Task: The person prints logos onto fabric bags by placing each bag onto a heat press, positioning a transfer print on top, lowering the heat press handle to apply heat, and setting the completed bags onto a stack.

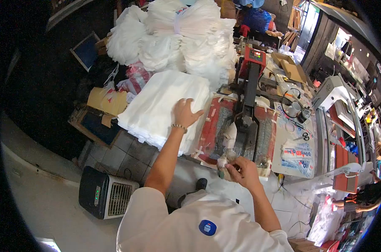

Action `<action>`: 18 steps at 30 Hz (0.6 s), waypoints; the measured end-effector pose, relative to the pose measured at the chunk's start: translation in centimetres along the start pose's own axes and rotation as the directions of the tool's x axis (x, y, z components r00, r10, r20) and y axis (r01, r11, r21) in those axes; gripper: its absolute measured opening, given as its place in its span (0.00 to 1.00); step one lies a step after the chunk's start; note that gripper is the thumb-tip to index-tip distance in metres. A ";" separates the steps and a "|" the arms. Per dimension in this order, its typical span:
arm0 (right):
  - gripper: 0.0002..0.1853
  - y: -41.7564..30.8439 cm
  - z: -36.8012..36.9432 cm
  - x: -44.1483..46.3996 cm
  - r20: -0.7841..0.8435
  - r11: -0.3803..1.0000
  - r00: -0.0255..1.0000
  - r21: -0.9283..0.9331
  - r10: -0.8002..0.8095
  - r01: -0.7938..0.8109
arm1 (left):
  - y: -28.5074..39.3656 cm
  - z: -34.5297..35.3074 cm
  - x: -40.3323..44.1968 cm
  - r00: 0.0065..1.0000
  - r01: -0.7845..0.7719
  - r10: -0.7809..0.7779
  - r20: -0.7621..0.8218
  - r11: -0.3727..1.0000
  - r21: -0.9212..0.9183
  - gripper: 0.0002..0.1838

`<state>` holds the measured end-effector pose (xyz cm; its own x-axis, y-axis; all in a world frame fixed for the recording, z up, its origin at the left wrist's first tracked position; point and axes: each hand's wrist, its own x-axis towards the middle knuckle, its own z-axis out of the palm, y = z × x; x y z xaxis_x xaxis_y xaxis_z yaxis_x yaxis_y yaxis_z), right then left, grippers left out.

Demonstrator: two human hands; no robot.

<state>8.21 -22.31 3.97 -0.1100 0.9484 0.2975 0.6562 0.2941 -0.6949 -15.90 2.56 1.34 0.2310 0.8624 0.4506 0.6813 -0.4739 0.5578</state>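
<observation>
My left hand [185, 114] lies with fingers spread on a tall stack of white fabric [157, 98]. A beaded bracelet circles that wrist. To the right stands a heat press [252, 86] with a red control box and a dark arm. Its handle [229, 156], wrapped in cloth and plastic, points toward me. My right hand [244, 171] has its fingers closed around the near end of this handle. Under the press is a red board [209, 130] with taped edges, partly covered by bubbly plastic.
Bundled white fabric [178, 38] is piled behind the stack. Right of the press, scissors [303, 136] and printed white pieces [297, 152] lie on a board. A white machine [331, 92] stands farther right. An air cooler [104, 192] sits on the floor at left; another person's arm [365, 207] shows far right.
</observation>
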 end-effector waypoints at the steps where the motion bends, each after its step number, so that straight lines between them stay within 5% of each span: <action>1: 0.16 0.0 0.2 0.1 0.040 0.997 0.999 -0.075 -0.013 0.016 | -1.9 0.6 -0.3 0.995 0.092 -0.102 0.019 0.953 0.288 0.38; 2: 0.17 -0.3 0.1 0.3 0.059 0.995 0.998 -0.097 0.028 -0.022 | -3.3 1.3 -0.7 0.978 0.168 -0.208 0.010 0.816 0.553 0.44; 5: 0.16 -0.3 0.2 0.5 0.054 0.993 0.998 -0.116 0.015 -0.009 | -4.1 2.9 -1.1 0.984 0.138 -0.177 0.026 0.844 0.518 0.49; 10: 0.17 -1.4 -0.2 0.8 0.063 0.991 0.997 -0.125 0.050 -0.042 | -4.6 3.6 -1.2 0.991 0.133 -0.123 -0.053 0.848 0.513 0.43; 18: 0.17 -1.0 0.0 0.8 0.064 0.992 0.996 -0.117 0.062 -0.054 | -0.5 1.1 -0.5 0.976 0.138 -0.207 0.062 0.818 0.559 0.41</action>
<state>7.44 -21.85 4.88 -0.1166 0.9704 0.2115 0.7437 0.2264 -0.6290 -15.60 2.55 0.11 0.1271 0.9512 0.2813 0.9772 -0.1687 0.1288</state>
